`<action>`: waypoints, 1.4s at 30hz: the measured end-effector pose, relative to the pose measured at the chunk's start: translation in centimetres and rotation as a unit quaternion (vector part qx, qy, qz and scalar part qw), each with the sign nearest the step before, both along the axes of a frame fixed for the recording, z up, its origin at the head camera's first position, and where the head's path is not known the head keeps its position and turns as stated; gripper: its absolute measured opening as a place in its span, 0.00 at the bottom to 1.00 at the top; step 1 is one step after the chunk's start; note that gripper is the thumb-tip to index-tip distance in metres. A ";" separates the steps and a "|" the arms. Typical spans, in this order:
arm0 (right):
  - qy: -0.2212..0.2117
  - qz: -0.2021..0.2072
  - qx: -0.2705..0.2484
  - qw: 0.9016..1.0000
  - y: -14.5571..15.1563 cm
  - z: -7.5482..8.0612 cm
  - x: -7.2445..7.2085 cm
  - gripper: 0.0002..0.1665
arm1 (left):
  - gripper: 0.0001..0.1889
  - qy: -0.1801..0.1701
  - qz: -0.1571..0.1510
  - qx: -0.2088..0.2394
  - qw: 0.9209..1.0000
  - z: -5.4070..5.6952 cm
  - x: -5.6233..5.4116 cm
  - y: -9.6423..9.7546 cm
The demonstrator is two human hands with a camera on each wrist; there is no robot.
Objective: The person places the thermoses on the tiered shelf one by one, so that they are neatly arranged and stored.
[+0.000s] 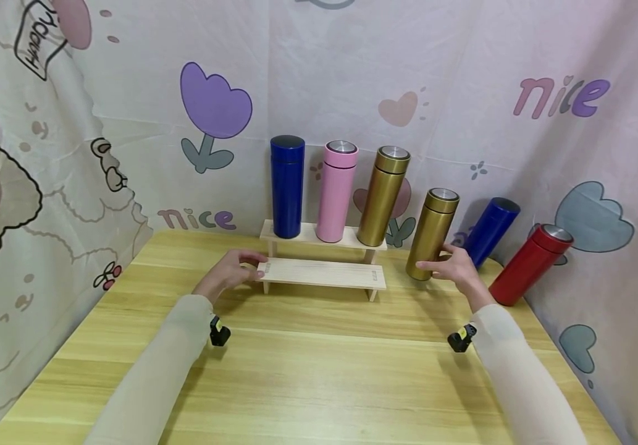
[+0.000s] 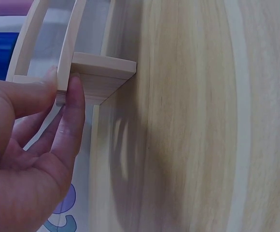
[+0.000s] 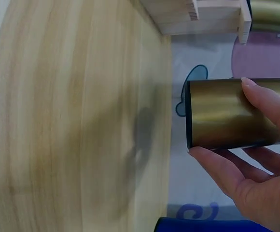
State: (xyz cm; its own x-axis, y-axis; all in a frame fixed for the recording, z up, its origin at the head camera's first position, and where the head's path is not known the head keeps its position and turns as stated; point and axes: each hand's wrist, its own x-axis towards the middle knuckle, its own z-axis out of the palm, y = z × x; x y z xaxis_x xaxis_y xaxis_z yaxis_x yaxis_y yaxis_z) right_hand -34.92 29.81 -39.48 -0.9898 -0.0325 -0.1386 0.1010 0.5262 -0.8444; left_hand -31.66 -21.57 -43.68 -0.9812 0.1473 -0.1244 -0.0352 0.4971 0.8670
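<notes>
My left hand (image 1: 235,269) pinches the left end of the lower wooden shelf board (image 1: 321,273), thumb on one face and fingers on the other in the left wrist view. My right hand (image 1: 456,269) grips a gold thermos bottle (image 1: 433,232) low on its body, to the right of the two-step rack. In the right wrist view the bottle's dark base (image 3: 189,116) shows apart from the table, its shadow falling on the wood. On the rack's upper step stand a blue bottle (image 1: 287,188), a pink bottle (image 1: 337,194) and another gold bottle (image 1: 383,198).
Right of my right hand, a blue bottle (image 1: 491,232) and a red bottle (image 1: 531,266) stand near the table's right edge. A printed curtain (image 1: 319,74) hangs behind the wooden table (image 1: 307,377).
</notes>
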 end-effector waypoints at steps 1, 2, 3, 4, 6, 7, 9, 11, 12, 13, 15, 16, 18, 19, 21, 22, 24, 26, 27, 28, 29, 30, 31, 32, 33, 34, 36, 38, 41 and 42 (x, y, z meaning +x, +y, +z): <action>-0.001 0.003 0.001 1.000 -0.1 0.1 0.1 0.64 | 0.22 0.001 0.000 -0.001 1.000 0.0 0.0 0.0; -0.001 0.006 0.004 1.000 -0.2 0.3 0.2 0.64 | 0.22 0.002 0.001 -0.001 1.000 -0.1 0.0 -0.1; -0.002 0.008 0.006 1.000 -0.2 0.4 0.3 0.64 | 0.22 0.002 0.001 -0.002 1.000 -0.1 0.0 -0.1; -0.002 0.011 0.008 1.000 -0.3 0.5 0.4 0.64 | 0.22 0.003 0.002 -0.003 1.000 -0.1 -0.1 -0.1; 0.000 0.017 0.013 1.000 -0.5 0.8 0.6 0.64 | 0.22 0.004 0.003 -0.006 1.000 -0.1 -0.1 -0.1; 0.001 0.022 0.014 1.000 -0.5 0.9 0.8 0.64 | 0.22 0.004 0.003 -0.006 1.000 -0.2 -0.1 -0.1; 0.003 0.030 0.012 0.999 -0.6 1.1 1.0 0.63 | 0.22 0.004 0.003 -0.005 1.000 -0.2 -0.1 -0.1; 0.004 0.037 0.006 0.999 -0.8 1.2 1.2 0.62 | 0.22 0.003 0.003 -0.004 1.000 -0.1 -0.1 -0.1; 0.006 0.043 0.003 0.999 -0.9 1.2 1.4 0.61 | 0.22 0.003 0.003 -0.004 1.000 -0.1 -0.1 -0.1; 0.007 0.045 -0.002 0.999 -1.0 1.3 1.5 0.60 | 0.22 0.003 0.003 -0.003 1.000 -0.2 -0.1 -0.1; 0.010 0.047 -0.007 0.999 -1.1 1.3 1.6 0.59 | 0.22 0.002 0.002 -0.002 1.000 -0.2 -0.1 0.0; 0.012 0.051 -0.008 0.999 -1.2 1.4 1.7 0.58 | 0.22 0.001 0.001 -0.002 1.000 -0.2 -0.1 0.0; 0.015 0.055 -0.009 0.998 -1.3 1.4 1.9 0.57 | 0.22 0.001 0.001 -0.001 1.000 -0.2 -0.1 0.0; 0.016 0.056 -0.010 0.998 -1.4 1.5 1.9 0.56 | 0.22 0.001 0.000 -0.001 1.000 -0.2 -0.1 0.0; 0.018 0.061 -0.011 0.998 -1.6 1.6 2.1 0.56 | 0.23 0.001 0.000 -0.002 1.000 -0.2 -0.1 -0.1; 0.018 0.064 -0.010 0.998 -1.7 1.6 2.1 0.55 | 0.23 0.001 0.000 -0.002 1.000 -0.2 -0.1 -0.1; 0.018 0.070 -0.008 0.997 -1.8 1.7 2.2 0.55 | 0.23 0.001 -0.001 -0.003 1.000 -0.2 0.0 -0.1; 0.018 0.074 -0.006 0.997 -1.9 1.8 2.3 0.54 | 0.23 0.001 -0.001 -0.006 1.000 -0.1 0.0 0.0; 0.018 0.076 -0.004 0.997 -2.0 1.9 2.3 0.54 | 0.23 0.002 -0.002 -0.007 1.000 -0.1 0.1 0.0; 0.018 0.079 -0.002 0.997 -2.1 1.9 2.3 0.55 | 0.22 0.001 0.000 -0.008 1.000 -0.1 0.1 0.0; 0.018 0.081 0.000 0.997 -2.1 2.0 2.3 0.55 | 0.22 0.001 0.000 -0.009 1.000 0.0 0.1 0.0; 0.017 0.082 0.000 0.996 -2.2 2.0 2.4 0.55 | 0.22 0.002 0.000 -0.010 1.000 0.0 0.1 0.0; 0.017 0.084 0.000 0.996 -2.3 2.1 2.4 0.55 | 0.22 0.003 0.000 -0.011 1.000 0.0 0.1 0.0; 0.017 0.085 0.001 0.996 -2.4 2.1 2.4 0.55 | 0.22 0.002 0.001 -0.010 1.000 0.0 0.1 0.0; 0.017 0.086 0.001 0.996 -2.4 2.1 2.4 0.55 | 0.22 0.002 0.002 -0.010 1.000 0.0 0.1 0.0; 0.017 0.087 0.000 0.996 -2.5 2.1 2.5 0.55 | 0.22 0.002 0.002 -0.009 1.000 0.0 0.0 0.0; 0.019 0.088 0.002 0.996 -2.7 2.2 2.6 0.55 | 0.22 0.002 0.000 -0.009 1.000 0.0 0.0 0.0; 0.020 0.089 0.003 0.996 -2.9 2.3 2.6 0.54 | 0.22 0.001 0.000 -0.008 1.000 0.0 0.0 -0.1; 0.022 0.089 0.007 0.996 -3.1 2.4 2.6 0.54 | 0.23 0.000 -0.002 -0.007 1.000 0.0 0.0 -0.1; 0.022 0.090 0.006 0.996 -3.2 2.4 2.6 0.54 | 0.23 0.000 -0.003 -0.007 1.000 0.0 0.0 -0.1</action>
